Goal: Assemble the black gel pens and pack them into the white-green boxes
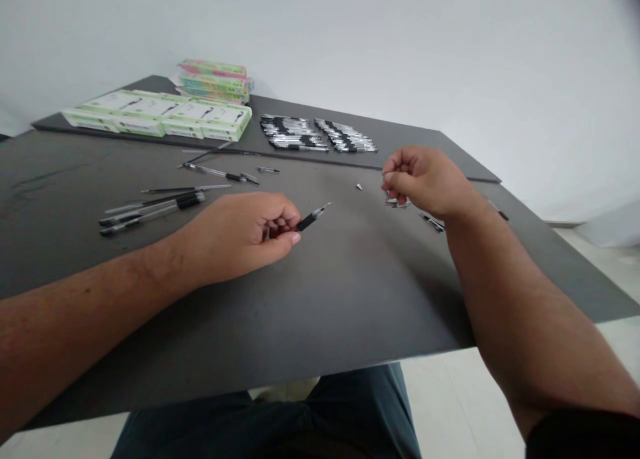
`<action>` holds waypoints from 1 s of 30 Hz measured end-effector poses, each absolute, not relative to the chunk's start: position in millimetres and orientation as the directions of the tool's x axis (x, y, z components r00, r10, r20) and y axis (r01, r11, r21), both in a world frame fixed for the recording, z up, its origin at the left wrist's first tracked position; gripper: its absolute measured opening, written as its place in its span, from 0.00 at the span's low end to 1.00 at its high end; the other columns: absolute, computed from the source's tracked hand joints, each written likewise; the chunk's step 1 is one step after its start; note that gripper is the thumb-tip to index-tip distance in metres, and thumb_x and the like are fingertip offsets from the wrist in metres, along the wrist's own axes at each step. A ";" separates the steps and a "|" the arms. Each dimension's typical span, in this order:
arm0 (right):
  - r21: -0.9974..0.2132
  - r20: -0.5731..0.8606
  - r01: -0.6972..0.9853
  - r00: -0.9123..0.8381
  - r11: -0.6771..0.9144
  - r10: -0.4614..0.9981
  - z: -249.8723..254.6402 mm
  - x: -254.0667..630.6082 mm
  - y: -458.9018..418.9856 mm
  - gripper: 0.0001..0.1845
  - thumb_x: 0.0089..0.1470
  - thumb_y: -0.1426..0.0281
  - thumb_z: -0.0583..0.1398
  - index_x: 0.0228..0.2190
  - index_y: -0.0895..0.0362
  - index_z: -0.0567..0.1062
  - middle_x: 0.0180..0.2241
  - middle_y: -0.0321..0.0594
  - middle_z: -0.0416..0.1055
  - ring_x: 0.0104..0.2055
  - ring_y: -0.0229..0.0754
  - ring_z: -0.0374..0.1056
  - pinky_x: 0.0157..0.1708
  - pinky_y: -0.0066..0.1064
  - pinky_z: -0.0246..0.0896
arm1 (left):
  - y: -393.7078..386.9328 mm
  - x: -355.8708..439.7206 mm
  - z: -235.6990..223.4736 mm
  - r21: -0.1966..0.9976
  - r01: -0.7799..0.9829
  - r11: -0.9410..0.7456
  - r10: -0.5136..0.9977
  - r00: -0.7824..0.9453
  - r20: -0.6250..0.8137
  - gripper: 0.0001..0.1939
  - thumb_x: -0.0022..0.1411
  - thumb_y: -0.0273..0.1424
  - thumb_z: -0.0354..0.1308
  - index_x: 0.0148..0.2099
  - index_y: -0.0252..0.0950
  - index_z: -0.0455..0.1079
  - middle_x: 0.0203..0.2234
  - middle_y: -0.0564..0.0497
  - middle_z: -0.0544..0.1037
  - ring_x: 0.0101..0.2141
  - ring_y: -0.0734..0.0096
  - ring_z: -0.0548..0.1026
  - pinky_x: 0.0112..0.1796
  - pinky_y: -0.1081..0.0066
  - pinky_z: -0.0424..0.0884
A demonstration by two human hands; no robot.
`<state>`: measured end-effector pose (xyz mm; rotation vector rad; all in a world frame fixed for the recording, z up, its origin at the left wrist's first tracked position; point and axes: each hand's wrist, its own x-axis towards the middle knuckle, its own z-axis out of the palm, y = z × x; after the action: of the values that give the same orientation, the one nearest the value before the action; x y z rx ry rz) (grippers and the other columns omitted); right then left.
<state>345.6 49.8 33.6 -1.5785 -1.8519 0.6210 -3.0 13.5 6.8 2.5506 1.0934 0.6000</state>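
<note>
My left hand [257,235] is closed round a pen [311,218] with a black grip, its bare point aimed up and to the right; the rest of the barrel is hidden in the fingers. Farther right, my right hand [420,179] pinches thumb and forefinger together above a small cluster of silvery pen tips [397,203]. Whatever sits in that pinch is too small to make out. One loose cone-shaped pen tip [359,187] lies on the grey table between the hands. Short black-and-clear pen parts [432,222] rest just below my right hand.
Left of my left hand lie several pen barrels [150,212] and thin refills [187,189]. More pen parts [215,172] are behind it. On a raised back board sit two rows of pens [295,133], white-green boxes [165,115] and a stack of colourful cartons [215,80].
</note>
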 end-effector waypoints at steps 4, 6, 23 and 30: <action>-0.768 0.273 0.516 -0.272 0.379 0.923 21.8 305.0 27.5 0.09 0.58 0.65 0.72 0.37 0.54 0.79 0.24 0.33 0.75 0.24 0.39 0.70 0.26 0.32 0.64 | 15.2 -2.8 6.1 0.418 0.627 -0.657 0.746 0.620 0.242 0.12 0.66 0.41 0.57 0.39 0.40 0.77 0.27 0.54 0.79 0.27 0.71 0.75 0.33 0.69 0.65; -0.768 0.327 0.462 -0.313 0.444 0.892 17.4 293.0 18.8 0.08 0.60 0.65 0.71 0.38 0.54 0.80 0.26 0.33 0.75 0.25 0.38 0.70 0.27 0.32 0.63 | 15.5 -2.7 6.1 0.402 0.628 -0.666 0.740 0.625 0.249 0.12 0.66 0.40 0.57 0.39 0.40 0.77 0.27 0.54 0.79 0.28 0.70 0.74 0.33 0.69 0.65; -0.659 0.408 0.488 -0.408 0.573 0.817 13.9 277.8 0.7 0.07 0.62 0.64 0.71 0.38 0.54 0.84 0.29 0.35 0.76 0.30 0.39 0.67 0.31 0.33 0.60 | 14.7 -1.7 6.8 0.382 0.642 -0.665 0.738 0.644 0.203 0.11 0.67 0.39 0.57 0.42 0.40 0.78 0.29 0.53 0.80 0.30 0.68 0.75 0.36 0.68 0.66; -0.577 0.387 0.542 -0.477 0.611 0.789 15.8 273.0 -2.1 0.04 0.64 0.66 0.69 0.38 0.53 0.85 0.33 0.36 0.80 0.32 0.40 0.70 0.34 0.33 0.63 | 13.5 -0.7 7.7 0.364 0.643 -0.674 0.730 0.658 0.187 0.11 0.67 0.38 0.57 0.42 0.40 0.78 0.29 0.53 0.80 0.30 0.67 0.76 0.35 0.68 0.65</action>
<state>273.0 -2.1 15.8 -1.0434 -2.1995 0.5032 -0.7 13.5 7.7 2.6106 1.1049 0.4660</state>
